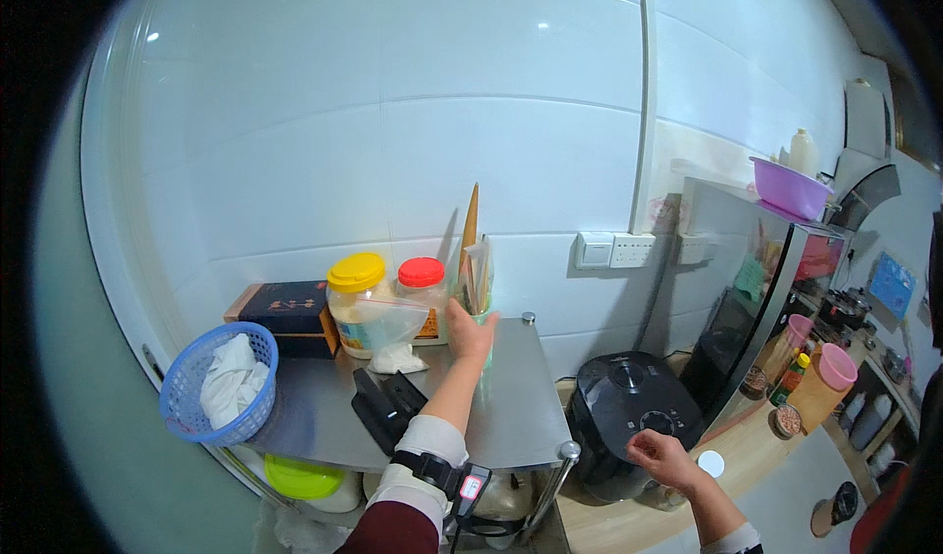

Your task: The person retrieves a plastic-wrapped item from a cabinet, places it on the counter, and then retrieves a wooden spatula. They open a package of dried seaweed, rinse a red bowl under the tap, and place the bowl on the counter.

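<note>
My left hand is at a pale green holder with several long utensils and a pointed wooden stick standing in it; the fingers curve around its left and front side. Left of it stand a jar with a red lid and a jar with a yellow lid. A plastic bag of white powder lies in front of the jars. My right hand is held above the front of a black rice cooker, its fingers curled together. Whether it holds something small cannot be seen.
A blue basket with white cloth and a dark box occupy the left of the metal shelf. A black device lies near its front edge. Right are a glass-fronted cabinet, a sauce bottle and a pink cup.
</note>
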`<control>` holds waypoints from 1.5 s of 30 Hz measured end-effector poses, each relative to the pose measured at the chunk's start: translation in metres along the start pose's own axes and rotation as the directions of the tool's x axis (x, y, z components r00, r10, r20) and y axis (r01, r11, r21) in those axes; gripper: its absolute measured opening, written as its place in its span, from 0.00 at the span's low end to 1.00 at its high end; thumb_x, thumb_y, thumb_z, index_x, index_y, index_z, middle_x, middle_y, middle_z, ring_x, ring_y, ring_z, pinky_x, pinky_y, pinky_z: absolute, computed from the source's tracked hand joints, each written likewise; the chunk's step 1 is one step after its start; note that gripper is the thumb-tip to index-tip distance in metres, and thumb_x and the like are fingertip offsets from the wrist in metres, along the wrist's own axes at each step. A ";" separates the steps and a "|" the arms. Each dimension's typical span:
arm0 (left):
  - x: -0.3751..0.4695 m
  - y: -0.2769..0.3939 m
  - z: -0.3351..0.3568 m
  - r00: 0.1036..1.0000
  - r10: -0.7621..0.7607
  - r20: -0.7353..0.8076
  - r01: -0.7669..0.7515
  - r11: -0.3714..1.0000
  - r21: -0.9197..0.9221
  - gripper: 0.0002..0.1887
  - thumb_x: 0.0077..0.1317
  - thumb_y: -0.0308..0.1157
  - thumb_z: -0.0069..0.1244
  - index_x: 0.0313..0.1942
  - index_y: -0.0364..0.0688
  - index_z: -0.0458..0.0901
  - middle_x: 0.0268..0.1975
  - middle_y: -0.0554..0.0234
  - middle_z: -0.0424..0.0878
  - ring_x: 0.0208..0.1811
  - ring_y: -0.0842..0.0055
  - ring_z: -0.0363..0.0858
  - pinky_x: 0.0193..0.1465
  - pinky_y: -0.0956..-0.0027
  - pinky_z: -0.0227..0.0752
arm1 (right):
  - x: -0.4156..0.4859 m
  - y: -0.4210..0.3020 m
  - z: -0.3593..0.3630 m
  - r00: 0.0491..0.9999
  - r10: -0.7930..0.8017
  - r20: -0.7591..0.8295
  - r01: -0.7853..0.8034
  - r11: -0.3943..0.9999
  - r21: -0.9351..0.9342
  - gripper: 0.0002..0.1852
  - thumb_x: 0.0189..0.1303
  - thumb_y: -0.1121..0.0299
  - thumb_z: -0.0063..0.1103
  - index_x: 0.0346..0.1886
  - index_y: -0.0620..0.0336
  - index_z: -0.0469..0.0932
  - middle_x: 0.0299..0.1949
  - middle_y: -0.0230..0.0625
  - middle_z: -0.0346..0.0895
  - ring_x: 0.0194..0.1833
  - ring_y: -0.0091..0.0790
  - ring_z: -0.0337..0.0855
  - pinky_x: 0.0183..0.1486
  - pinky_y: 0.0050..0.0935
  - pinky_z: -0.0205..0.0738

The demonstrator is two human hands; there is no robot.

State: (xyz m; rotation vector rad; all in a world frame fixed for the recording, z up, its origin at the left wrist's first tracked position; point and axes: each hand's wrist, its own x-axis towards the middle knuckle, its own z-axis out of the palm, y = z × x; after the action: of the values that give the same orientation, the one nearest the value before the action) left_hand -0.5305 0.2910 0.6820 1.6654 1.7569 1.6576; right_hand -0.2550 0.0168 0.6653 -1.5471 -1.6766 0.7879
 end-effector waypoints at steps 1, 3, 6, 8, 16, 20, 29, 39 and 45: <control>0.001 -0.001 0.000 1.000 -0.005 0.020 0.005 1.000 0.004 0.41 0.49 0.44 0.61 0.55 0.31 0.57 0.52 0.38 0.66 0.55 0.50 0.66 0.56 0.57 0.62 | 0.000 -0.003 0.002 1.000 -0.005 -0.001 0.005 1.000 -0.030 0.08 0.60 0.68 0.56 0.37 0.63 0.74 0.29 0.36 0.77 0.30 0.24 0.75 0.36 0.24 0.71; 0.002 -0.003 -0.003 0.999 -0.011 0.050 0.010 1.000 0.028 0.35 0.52 0.43 0.58 0.52 0.31 0.61 0.47 0.40 0.71 0.50 0.51 0.70 0.52 0.57 0.65 | 0.003 -0.006 0.005 1.000 0.006 0.015 -0.005 0.999 -0.048 0.09 0.60 0.68 0.56 0.38 0.64 0.74 0.29 0.36 0.77 0.30 0.23 0.75 0.36 0.24 0.71; -0.001 -0.005 -0.015 0.995 0.048 0.089 -0.054 0.996 0.070 0.29 0.55 0.40 0.55 0.50 0.33 0.62 0.46 0.42 0.71 0.46 0.49 0.73 0.46 0.54 0.68 | 0.016 -0.010 0.011 1.000 0.017 0.023 -0.015 0.998 -0.062 0.09 0.61 0.67 0.55 0.38 0.64 0.74 0.29 0.35 0.77 0.31 0.22 0.74 0.36 0.24 0.71; -0.009 -0.006 -0.029 0.986 0.099 0.137 -0.095 0.995 -0.031 0.29 0.56 0.40 0.54 0.51 0.33 0.61 0.46 0.42 0.72 0.47 0.50 0.73 0.47 0.54 0.68 | 0.027 -0.013 0.015 0.999 -0.027 0.041 0.028 1.000 -0.012 0.10 0.62 0.67 0.54 0.39 0.64 0.73 0.30 0.34 0.77 0.32 0.23 0.75 0.37 0.24 0.71; -0.046 -0.014 -0.100 0.894 0.295 0.338 -0.221 0.945 -0.241 0.28 0.59 0.36 0.52 0.56 0.32 0.62 0.50 0.43 0.74 0.52 0.60 0.73 0.55 0.63 0.64 | 0.075 -0.046 0.024 0.995 -0.094 0.023 0.088 0.978 0.191 0.14 0.64 0.64 0.50 0.42 0.67 0.71 0.32 0.33 0.74 0.34 0.24 0.75 0.40 0.24 0.72; -0.061 -0.014 -0.130 0.832 0.333 0.444 -0.185 0.921 -0.343 0.28 0.59 0.37 0.51 0.56 0.31 0.62 0.50 0.38 0.72 0.52 0.53 0.72 0.54 0.61 0.64 | 0.097 -0.078 0.021 0.985 -0.171 -0.022 0.172 0.977 0.129 0.18 0.65 0.60 0.48 0.46 0.68 0.70 0.33 0.34 0.74 0.34 0.24 0.75 0.40 0.23 0.71; -0.083 0.001 -0.159 0.716 0.450 0.534 -0.353 0.893 -0.280 0.30 0.60 0.41 0.51 0.57 0.32 0.61 0.53 0.39 0.70 0.55 0.51 0.70 0.56 0.60 0.63 | 0.133 -0.147 0.016 0.923 -0.310 -0.228 0.355 0.915 0.193 0.28 0.64 0.55 0.48 0.61 0.64 0.59 0.46 0.39 0.72 0.36 0.26 0.75 0.38 0.25 0.70; -0.090 0.013 -0.159 0.678 0.478 0.558 -0.418 0.876 -0.242 0.32 0.58 0.44 0.52 0.57 0.36 0.60 0.61 0.43 0.61 0.59 0.52 0.66 0.57 0.59 0.63 | 0.144 -0.172 0.011 0.941 -0.274 -0.197 0.335 0.831 0.443 0.17 0.67 0.56 0.45 0.50 0.58 0.66 0.37 0.32 0.77 0.27 0.15 0.67 0.31 0.16 0.66; -0.097 0.015 -0.151 0.773 0.403 0.490 -0.377 0.913 -0.155 0.31 0.56 0.46 0.55 0.52 0.32 0.65 0.42 0.38 0.76 0.44 0.51 0.76 0.46 0.58 0.70 | 0.151 -0.186 0.001 0.867 -0.352 -0.353 0.477 0.793 0.381 0.13 0.66 0.55 0.45 0.38 0.55 0.70 0.36 0.31 0.77 0.26 0.15 0.64 0.28 0.16 0.61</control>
State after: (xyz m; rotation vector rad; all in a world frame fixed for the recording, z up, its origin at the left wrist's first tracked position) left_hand -0.6038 0.1270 0.6961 2.2993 1.1555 1.1896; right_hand -0.3648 0.1497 0.8321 -0.8600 -1.4254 0.6411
